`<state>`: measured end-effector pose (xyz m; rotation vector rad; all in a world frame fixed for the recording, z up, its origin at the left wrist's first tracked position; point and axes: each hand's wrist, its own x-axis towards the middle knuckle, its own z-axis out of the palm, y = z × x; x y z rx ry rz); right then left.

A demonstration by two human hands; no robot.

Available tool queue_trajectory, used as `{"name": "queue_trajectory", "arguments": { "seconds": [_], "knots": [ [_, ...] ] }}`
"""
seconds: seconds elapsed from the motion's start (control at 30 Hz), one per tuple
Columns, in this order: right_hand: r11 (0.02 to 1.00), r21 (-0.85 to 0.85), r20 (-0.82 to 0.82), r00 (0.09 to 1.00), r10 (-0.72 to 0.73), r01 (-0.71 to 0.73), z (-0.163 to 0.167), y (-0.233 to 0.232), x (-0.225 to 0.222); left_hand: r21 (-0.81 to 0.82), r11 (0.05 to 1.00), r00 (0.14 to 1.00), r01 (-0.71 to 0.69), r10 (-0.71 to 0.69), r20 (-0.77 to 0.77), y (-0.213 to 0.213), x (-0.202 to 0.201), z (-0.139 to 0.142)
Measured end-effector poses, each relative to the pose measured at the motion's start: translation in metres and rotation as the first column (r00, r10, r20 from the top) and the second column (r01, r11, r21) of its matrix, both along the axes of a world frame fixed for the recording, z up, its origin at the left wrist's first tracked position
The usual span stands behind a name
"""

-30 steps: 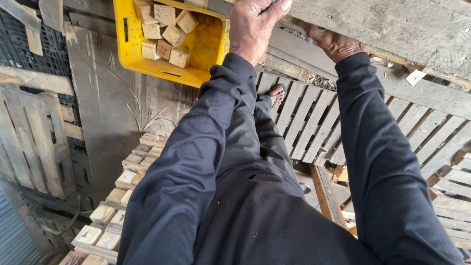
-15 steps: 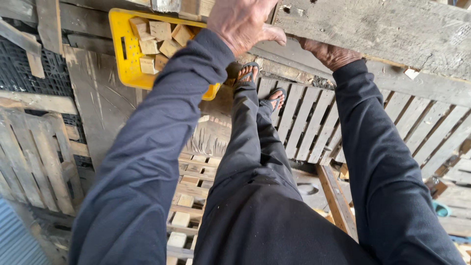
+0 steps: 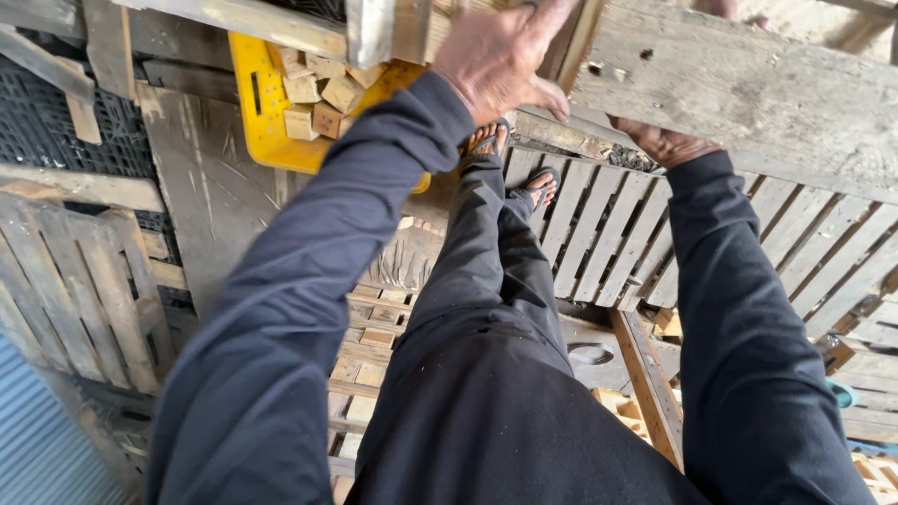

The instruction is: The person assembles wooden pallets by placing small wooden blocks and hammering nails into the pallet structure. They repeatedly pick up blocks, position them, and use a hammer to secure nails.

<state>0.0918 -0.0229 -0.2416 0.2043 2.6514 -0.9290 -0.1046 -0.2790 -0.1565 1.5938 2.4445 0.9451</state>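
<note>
The wide, weathered grey wooden plank runs across the upper right of the view, its lower edge slanting down to the right and its left end reaching a narrower pale wooden upright near the top centre. Little free room lies around it: slatted wooden pallets cover the ground below, another grey slatted pallet leans at the left, and a yellow plastic crate filled with small pale wooden blocks sits just beside the plank's left end, partly hidden by the dark sleeve. The plank lies directly at both hands, above the person's sandalled feet. The left hand rests on the plank's left end with fingers curled over its edge and the thumb tucked under, closed around the wood. The right hand sits beneath the plank's lower edge, palm pressed up against it; its fingers are hidden behind the board, so how far they are curled cannot be told.
</note>
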Motion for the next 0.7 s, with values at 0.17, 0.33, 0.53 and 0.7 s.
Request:
{"name": "queue_trajectory", "arguments": {
  "seconds": [0.17,0.33,0.53,0.7],
  "knots": [
    [1.0,0.007,-0.462,0.887,-0.012,0.017,0.016,-0.007,-0.019,0.283,0.917,0.843,-0.281,0.094,0.53,-0.013,0.057,-0.021],
    [1.0,-0.008,-0.437,0.899,0.006,-0.011,0.032,-0.008,-0.024,-0.089,0.675,-0.448,-0.733,-0.38,0.809,-0.022,0.134,-0.027],
    [0.948,0.234,0.752,0.578,-0.317,0.214,0.089,-0.027,0.001,0.026,0.633,-0.479,-0.774,-0.611,0.63,-0.011,0.141,0.005],
    [0.966,0.21,-0.2,0.96,0.194,-0.152,0.21,-0.028,0.091,0.041,0.585,-0.467,-0.81,-0.685,0.559,0.004,0.132,0.035]
  ]
}}
